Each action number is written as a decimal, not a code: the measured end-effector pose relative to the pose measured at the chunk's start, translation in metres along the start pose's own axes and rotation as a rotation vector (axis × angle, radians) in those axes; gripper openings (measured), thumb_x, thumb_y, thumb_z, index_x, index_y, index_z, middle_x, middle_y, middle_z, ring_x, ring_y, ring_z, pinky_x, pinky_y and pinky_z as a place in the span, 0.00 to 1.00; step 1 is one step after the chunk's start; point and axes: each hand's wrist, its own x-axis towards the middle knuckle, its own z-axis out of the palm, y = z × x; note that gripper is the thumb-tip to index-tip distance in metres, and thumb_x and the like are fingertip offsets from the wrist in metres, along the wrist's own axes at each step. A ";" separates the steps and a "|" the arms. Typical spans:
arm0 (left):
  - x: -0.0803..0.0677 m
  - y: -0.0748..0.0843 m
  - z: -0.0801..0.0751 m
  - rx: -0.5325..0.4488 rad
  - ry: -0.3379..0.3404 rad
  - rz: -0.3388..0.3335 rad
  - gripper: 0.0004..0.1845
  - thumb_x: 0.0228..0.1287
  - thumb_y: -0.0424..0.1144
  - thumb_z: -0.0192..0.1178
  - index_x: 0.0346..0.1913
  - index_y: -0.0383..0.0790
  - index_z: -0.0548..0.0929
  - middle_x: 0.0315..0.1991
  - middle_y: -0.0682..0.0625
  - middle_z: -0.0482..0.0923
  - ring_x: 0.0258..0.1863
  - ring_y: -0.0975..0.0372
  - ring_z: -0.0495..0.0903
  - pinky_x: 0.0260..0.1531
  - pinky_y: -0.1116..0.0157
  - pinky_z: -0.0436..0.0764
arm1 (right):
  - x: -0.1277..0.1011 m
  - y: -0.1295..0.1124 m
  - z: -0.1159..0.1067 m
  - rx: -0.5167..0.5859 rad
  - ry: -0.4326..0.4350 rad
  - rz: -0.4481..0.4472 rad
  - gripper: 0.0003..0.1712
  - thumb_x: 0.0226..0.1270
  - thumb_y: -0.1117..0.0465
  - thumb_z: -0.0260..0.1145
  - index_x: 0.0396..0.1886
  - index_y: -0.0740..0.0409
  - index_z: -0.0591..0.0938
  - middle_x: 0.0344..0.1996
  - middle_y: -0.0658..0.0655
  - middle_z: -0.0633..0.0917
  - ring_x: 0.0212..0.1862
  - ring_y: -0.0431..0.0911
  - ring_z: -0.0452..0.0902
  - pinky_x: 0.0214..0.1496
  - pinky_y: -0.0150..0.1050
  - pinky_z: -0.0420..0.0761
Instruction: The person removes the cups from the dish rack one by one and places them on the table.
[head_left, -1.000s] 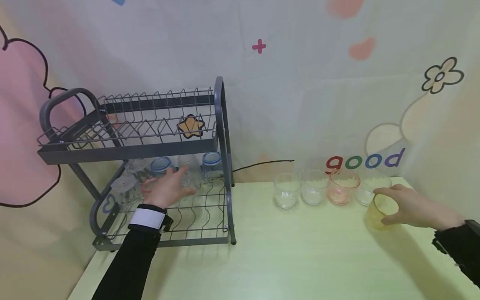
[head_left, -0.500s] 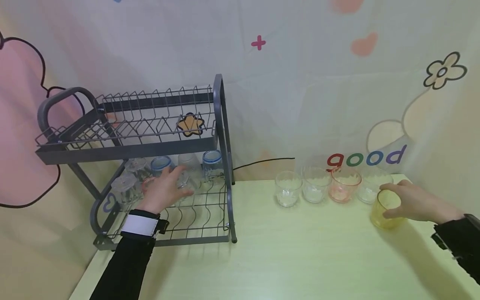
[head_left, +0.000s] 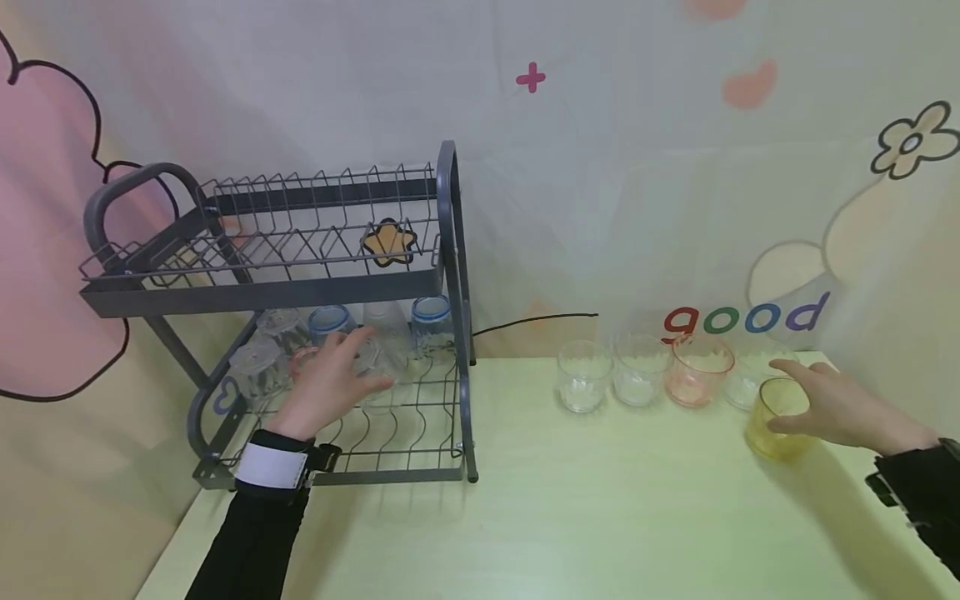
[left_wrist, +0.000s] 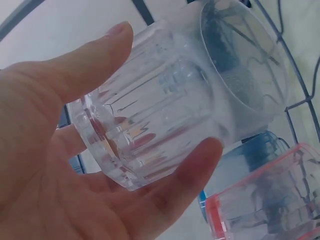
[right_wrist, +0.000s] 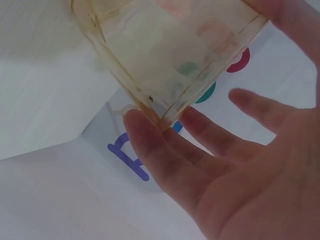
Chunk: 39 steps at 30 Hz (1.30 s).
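Change over the last second is small and mostly on the right side. The right hand (head_left: pixel 832 408) has carried the yellow cup (head_left: pixel 778 418) a little farther along the surface (head_left: pixel 600 517), away from the row of four cups (head_left: pixel 660 375) by the wall, and it now sits just in front of the row's last clear cup. The fingers are loosening: in the right wrist view they lie nearly straight beside the cup's wall, the thumb (right_wrist: pixel 300 20) still against the far side, so the hold looks light rather than clamped, though that view is too close to be sure.

The left hand (head_left: pixel 330 383) has barely shifted. It stays inside the lower tier of the dish rack (head_left: pixel 450 250), fingers (left_wrist: pixel 180 175) and thumb curled round a ribbed clear glass (left_wrist: pixel 165 110), held tilted above the wire floor. Just beyond those fingers stand a red-rimmed cup (left_wrist: pixel 265 200) and blue-rimmed glasses (head_left: pixel 431 321).
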 end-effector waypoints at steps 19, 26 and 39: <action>-0.031 -0.002 -0.005 -0.093 0.068 0.001 0.43 0.62 0.53 0.67 0.73 0.37 0.62 0.61 0.34 0.69 0.54 0.45 0.73 0.49 0.43 0.75 | -0.013 -0.016 -0.010 -0.027 0.106 0.154 0.66 0.58 0.34 0.69 0.77 0.64 0.42 0.57 0.89 0.61 0.53 0.85 0.58 0.37 0.82 0.62; -0.035 -0.007 -0.004 -0.162 0.074 -0.014 0.40 0.65 0.53 0.63 0.73 0.40 0.60 0.55 0.35 0.73 0.35 0.54 0.80 0.35 0.54 0.80 | -0.008 -0.050 -0.010 0.035 0.335 0.022 0.52 0.60 0.43 0.71 0.74 0.65 0.59 0.60 0.82 0.67 0.58 0.78 0.61 0.50 0.75 0.62; -0.049 -0.018 0.003 -0.745 -0.030 0.010 0.36 0.73 0.43 0.56 0.76 0.44 0.51 0.69 0.34 0.57 0.56 0.41 0.76 0.50 0.51 0.80 | 0.001 -0.148 -0.015 0.396 0.274 -0.011 0.46 0.63 0.46 0.70 0.76 0.51 0.61 0.69 0.69 0.65 0.67 0.69 0.59 0.56 0.71 0.63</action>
